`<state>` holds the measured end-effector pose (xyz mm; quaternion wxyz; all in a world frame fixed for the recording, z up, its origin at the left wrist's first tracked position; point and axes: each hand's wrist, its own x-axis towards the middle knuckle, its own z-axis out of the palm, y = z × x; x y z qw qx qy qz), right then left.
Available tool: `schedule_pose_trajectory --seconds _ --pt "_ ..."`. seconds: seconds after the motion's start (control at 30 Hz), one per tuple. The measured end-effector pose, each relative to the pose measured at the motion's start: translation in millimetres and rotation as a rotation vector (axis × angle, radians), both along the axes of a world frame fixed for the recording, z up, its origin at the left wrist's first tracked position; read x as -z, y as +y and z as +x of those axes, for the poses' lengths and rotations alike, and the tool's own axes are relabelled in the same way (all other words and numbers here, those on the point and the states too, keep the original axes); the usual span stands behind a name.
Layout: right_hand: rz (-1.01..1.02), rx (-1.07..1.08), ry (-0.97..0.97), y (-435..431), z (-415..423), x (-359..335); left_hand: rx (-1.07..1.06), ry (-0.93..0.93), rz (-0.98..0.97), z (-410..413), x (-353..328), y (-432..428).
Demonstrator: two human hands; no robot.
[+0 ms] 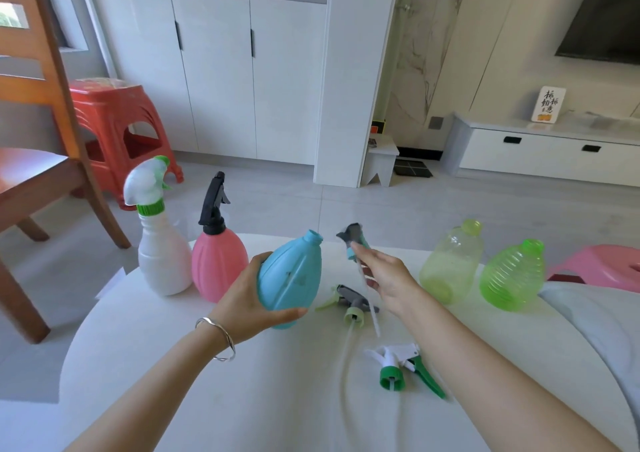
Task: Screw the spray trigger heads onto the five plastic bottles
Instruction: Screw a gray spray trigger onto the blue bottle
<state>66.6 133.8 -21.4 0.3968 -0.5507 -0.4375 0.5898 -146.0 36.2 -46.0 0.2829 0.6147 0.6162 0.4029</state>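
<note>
My left hand (247,299) grips a blue bottle (292,280), tilted with its open neck pointing up and right. My right hand (384,280) holds a grey and teal trigger head (353,238) just right of that neck, its dip tube hanging down. A white bottle (162,259) with a white and green head and a pink bottle (220,264) with a black head stand at the left. A pale yellow-green bottle (450,263) and a ribbed green bottle (512,276) stand open at the right. A grey and light green head (351,301) and a white and green head (398,365) lie on the white table (207,382).
A wooden chair (41,181) stands at the left with a red stool (121,129) behind it. A pink stool (602,268) sits at the right, beside a grey cloth (595,320) at the table's right edge. White cabinets line the far wall.
</note>
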Motion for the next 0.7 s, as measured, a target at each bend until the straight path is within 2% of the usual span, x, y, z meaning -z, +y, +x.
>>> schedule_pose_trajectory --seconds 0.1,0.27,0.53,0.7 --pt "-0.080 -0.015 0.255 -17 17 -18 0.035 0.020 -0.011 1 -9 -7" --pt "-0.025 -0.024 0.486 -44 45 -41 0.069 0.085 -0.035 6 -17 -21" --pt "0.136 0.116 0.706 -55 63 -60 0.089 0.122 -0.048 14 -18 -38" --pt "0.182 0.151 0.660 -56 66 -63 0.092 0.123 -0.036 18 -19 -41"
